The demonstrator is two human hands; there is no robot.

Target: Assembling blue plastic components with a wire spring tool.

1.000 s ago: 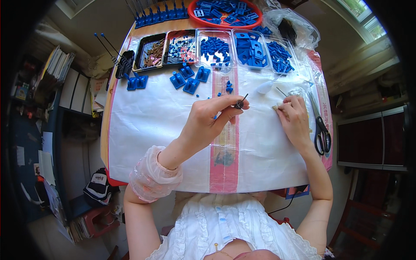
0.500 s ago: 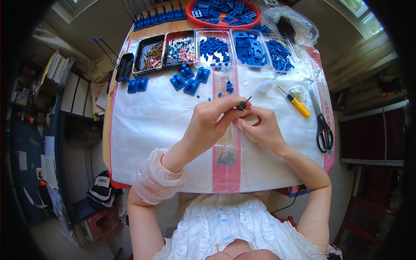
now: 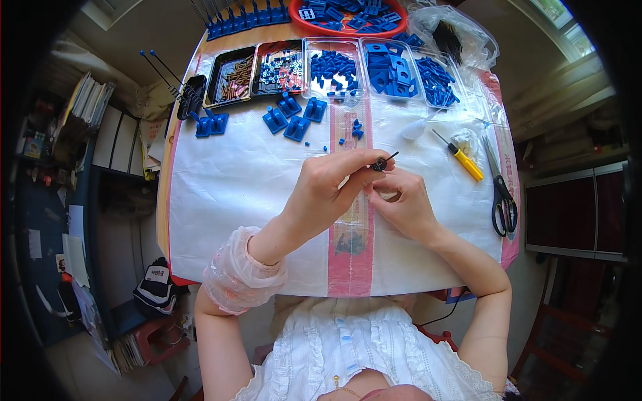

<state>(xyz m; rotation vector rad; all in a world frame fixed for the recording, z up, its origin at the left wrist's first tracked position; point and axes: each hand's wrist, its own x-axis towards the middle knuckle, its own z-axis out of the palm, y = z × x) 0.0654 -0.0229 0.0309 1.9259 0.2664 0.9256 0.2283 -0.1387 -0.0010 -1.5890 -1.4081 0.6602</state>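
Observation:
Over the middle of the table my left hand (image 3: 328,179) is closed, pinching a black coil spring (image 3: 380,164) between thumb and index finger. A thin straight wire end sticks out of the coil toward the upper right. My right hand (image 3: 406,202) is close beside it, fingers curled together just below the coil. Whatever those fingers hold, if anything, is hidden. Beyond the hands lie a few small blue plastic pegs (image 3: 358,129). Farther left, several blue blocks with raised posts (image 3: 295,128) are grouped on the white sheet (image 3: 241,180).
Along the back stand trays of brass pins (image 3: 237,83), small nuts (image 3: 281,70), blue pegs (image 3: 332,63), blue plates (image 3: 388,70) and slim blue parts (image 3: 436,83). A red basin (image 3: 354,32) is behind them. At right lie a yellow-handled screwdriver (image 3: 468,165) and scissors (image 3: 501,204).
The view has shifted slightly, so the trays appear a little higher. Both hands keep nearly the same pose; the wire end on the coil has tilted a little flatter toward the right.

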